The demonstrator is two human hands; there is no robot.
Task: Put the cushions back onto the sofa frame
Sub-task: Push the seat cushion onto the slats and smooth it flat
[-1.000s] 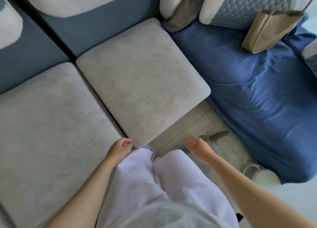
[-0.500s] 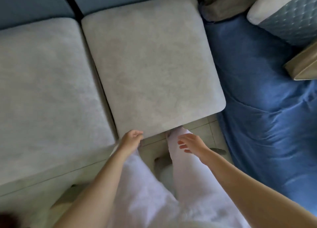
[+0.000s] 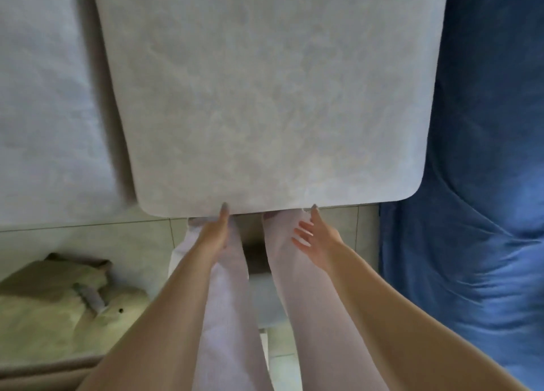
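Cushion: a big pale grey cushion [image 3: 265,96] with rounded near corners fills the middle and top of the view. It lies flat, and its near edge stands over the tiled floor [image 3: 88,237]. What it rests on is hidden beneath it.

Second cushion: a second cushion [image 3: 44,96] of the same grey lies just beside the first on the left, with a shadowed gap between them. Its near edge sits a little further back.

Left hand: the left hand [image 3: 215,234] reaches forward, seen edge-on, with its fingers [image 3: 224,211] straight and held together. The topmost tip touches the cushion's near edge towards its left corner. No grip on the cushion can be seen.

Right hand: the right hand [image 3: 319,242] is spread wide with the palm turned inward and holds nothing. Its longest finger [image 3: 314,212] reaches up to the near edge, but whether it touches is too close to tell.

Blue cover: a rumpled blue cover [image 3: 485,155] runs down the whole right side, right up against the cushion's right edge.

Legs: white trousers [image 3: 229,317] show below the forearms — the person stands right at the cushion's near edge.

Floor, lower left: a beige bundle [image 3: 59,296] of cloth lies on the tiles, well apart from both hands.
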